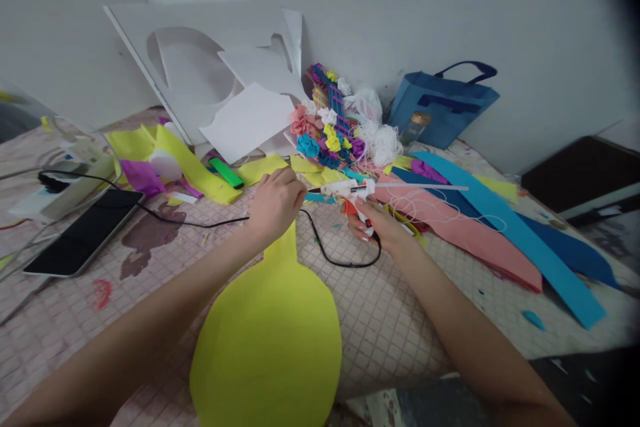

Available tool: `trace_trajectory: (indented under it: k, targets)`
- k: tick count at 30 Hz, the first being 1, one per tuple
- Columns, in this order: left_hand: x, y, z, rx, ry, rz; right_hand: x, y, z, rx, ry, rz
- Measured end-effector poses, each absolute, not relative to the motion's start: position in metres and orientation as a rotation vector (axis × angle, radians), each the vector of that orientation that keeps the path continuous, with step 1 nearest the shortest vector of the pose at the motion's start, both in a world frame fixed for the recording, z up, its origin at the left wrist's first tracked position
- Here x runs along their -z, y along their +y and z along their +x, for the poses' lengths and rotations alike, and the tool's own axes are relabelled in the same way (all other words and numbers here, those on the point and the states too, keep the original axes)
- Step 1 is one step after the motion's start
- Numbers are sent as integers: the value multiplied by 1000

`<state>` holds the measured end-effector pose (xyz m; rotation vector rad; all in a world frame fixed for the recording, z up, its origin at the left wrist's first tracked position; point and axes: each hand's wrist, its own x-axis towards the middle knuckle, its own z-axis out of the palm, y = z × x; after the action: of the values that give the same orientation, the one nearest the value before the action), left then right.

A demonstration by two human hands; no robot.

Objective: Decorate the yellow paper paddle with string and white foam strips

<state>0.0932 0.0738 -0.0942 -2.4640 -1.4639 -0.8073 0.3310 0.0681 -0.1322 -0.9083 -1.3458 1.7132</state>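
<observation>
Craft workspace, paper scraps [176, 157], cutout boards [200, 73], stained table [400, 320]

head view | from the wearer's head | faces forward and down | close above the tabletop [400, 327]

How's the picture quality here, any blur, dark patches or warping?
Head view: dim, soft light; head view: black shading at the right-hand corners; head view: left hand slightly soft; head view: blue bag looks slanted, perhaps from lens distortion.
</observation>
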Motion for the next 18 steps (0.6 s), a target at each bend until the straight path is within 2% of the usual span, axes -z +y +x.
trace_trajectory:
  k: [11,18]
  targets:
    - [94,73,97,750,-1408,-2400,125,62,328,-1652,-1378,-928]
    - [91,83,71,911,-1516,-2407,132,67,332,-1660,-1353,-923]
